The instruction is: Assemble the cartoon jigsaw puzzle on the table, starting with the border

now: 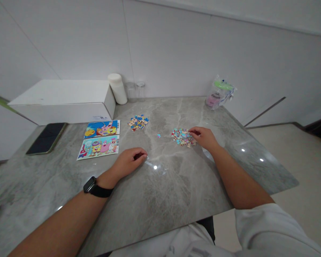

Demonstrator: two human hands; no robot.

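Note:
My right hand (pixel 204 137) reaches to the right edge of a pile of small jigsaw pieces (pixel 182 137) in light blue, red and cream. Its thumb and fingertips are pinched together at the pile; whatever they grip is too small to make out. My left hand (pixel 130 161) rests on the table, fingers curled and thumb against the fingertips; I cannot make out what is between them. One loose jigsaw piece (pixel 158 135) lies left of the pile. Farther back is a second pile of pieces (pixel 138 122), mostly blue, yellow and cream.
Two cartoon picture cards (pixel 98 147) lie at left, near a dark phone (pixel 46 138). Behind them stand a white box (pixel 61 94), a white bottle (pixel 118 89) and two clear glasses (pixel 140 91). A plastic-wrapped cup (pixel 218 94) stands at the back right of the grey table (pixel 166 200).

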